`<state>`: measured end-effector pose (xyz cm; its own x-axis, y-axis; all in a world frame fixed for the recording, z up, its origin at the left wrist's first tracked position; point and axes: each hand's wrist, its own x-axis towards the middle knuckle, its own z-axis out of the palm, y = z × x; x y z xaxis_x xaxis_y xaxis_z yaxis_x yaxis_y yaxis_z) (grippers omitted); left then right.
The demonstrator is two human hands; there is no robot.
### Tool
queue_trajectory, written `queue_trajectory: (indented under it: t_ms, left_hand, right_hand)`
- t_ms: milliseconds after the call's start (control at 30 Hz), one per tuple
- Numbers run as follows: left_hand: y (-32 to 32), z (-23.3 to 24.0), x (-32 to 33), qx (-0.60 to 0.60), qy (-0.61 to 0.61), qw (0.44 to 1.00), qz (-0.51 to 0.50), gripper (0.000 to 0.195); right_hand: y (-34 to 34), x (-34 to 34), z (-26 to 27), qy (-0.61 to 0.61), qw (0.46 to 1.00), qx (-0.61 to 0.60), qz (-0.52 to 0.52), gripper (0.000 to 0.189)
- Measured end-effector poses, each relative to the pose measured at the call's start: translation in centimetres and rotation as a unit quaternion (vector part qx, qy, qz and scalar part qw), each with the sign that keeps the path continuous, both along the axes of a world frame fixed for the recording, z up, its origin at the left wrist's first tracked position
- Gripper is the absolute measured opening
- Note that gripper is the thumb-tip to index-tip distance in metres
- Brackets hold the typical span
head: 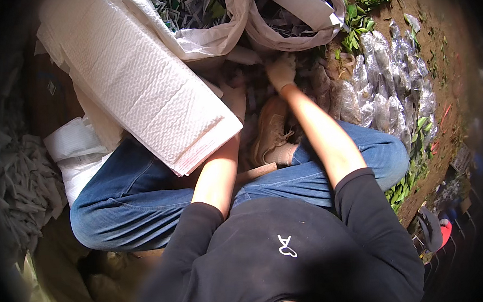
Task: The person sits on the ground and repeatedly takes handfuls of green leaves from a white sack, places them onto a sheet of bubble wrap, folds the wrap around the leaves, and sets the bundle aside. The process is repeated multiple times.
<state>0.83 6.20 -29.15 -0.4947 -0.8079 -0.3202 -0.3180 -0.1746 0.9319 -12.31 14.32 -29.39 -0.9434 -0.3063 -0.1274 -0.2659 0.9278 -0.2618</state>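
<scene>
My right hand (282, 72), in what looks like a pale glove, reaches down by the foot of a white sack (290, 45). Its fingers are curled, but whatever lies in them is hard to make out. Beside it a white rolled piece (243, 56) pokes out from under the sacks. My left hand (234, 96) is partly covered by a stack of white bubble mailers (151, 85) slanting over my left forearm; its fingers are in shadow. Between my forearms rests my tan shoe (269, 132).
Another white sack (207, 41) holds many small printed packets. To the right, rows of plastic-wrapped bundles (382, 80) stand on brown soil (444, 79) near green leafy cuttings (357, 22). Grey crumpled bags (27, 180) and white wrapping (77, 140) lie on the left.
</scene>
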Motion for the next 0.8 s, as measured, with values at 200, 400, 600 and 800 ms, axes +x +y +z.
queue_trajectory:
  t_ms: [200, 400, 600, 800]
  left_hand:
    - [-1.0, 0.9, 0.0, -0.040, -0.126, 0.980, -0.147, 0.044]
    - [2.6, 3.5, -1.2, 0.086, -0.059, 0.949, -0.299, 0.040]
    - [8.0, 12.5, -6.0, 0.219, 0.122, 0.919, -0.304, 0.038]
    - [2.8, 28.8, -15.2, -0.268, 0.373, 0.839, -0.292, 0.035]
  right_hand:
    - [-0.8, 6.0, -1.6, -0.204, 0.957, -0.093, 0.182, 0.068]
    - [0.4, 5.1, 1.9, -0.283, 0.953, -0.108, 0.027, 0.060]
    - [6.5, 0.5, 12.4, -0.298, 0.822, -0.401, -0.273, 0.036]
    - [4.8, -10.4, 28.4, -0.274, 0.649, -0.694, -0.151, 0.051]
